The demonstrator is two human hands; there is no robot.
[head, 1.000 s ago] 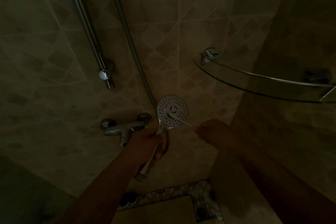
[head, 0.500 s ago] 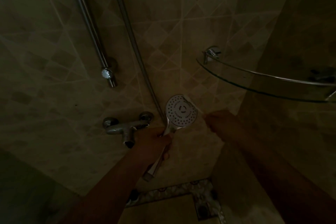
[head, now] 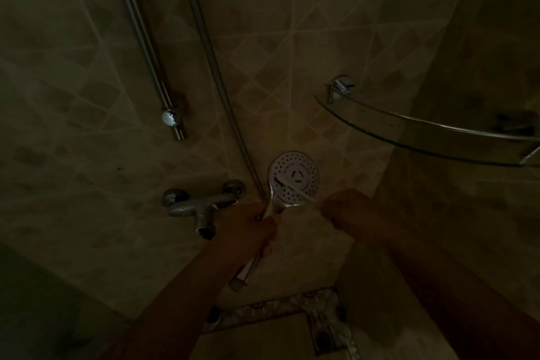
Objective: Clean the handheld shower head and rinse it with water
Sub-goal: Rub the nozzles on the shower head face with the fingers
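I am looking into a very dim shower corner. Beige tiles with pale diagonal lines are covering the far wall. A chrome rail is running down the left part of that wall, ending in a round bracket. Below it, a metal tap is sticking out from the wall. A curved glass shelf is sitting in the right corner. A patterned border is edging the floor nearest me.
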